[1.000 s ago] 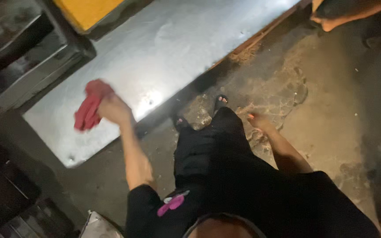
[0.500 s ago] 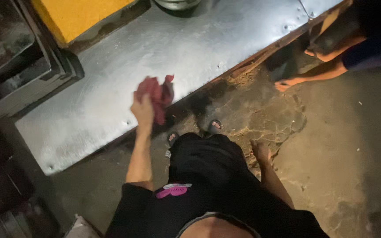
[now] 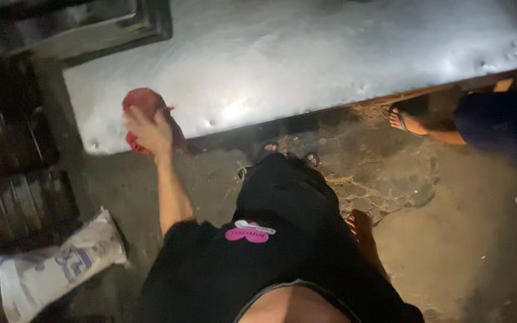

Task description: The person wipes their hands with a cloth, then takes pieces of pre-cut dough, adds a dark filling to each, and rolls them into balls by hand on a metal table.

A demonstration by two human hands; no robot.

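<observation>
Firmly, left hand (image 3: 149, 133) fingers (image 3: 139, 116) curled around red rag (image 3: 142, 103) on metal sheet (image 3: 306, 54).

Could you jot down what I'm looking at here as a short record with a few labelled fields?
Left hand: left hand grips a red cloth on the metal sheet
Right hand: right hand hangs beside the leg, holding nothing
Surface: shiny, dented, with a bright glare
Floor: cracked, dirty concrete floor
Nearby: white sack at lower left; another person's sandalled foot at right
</observation>
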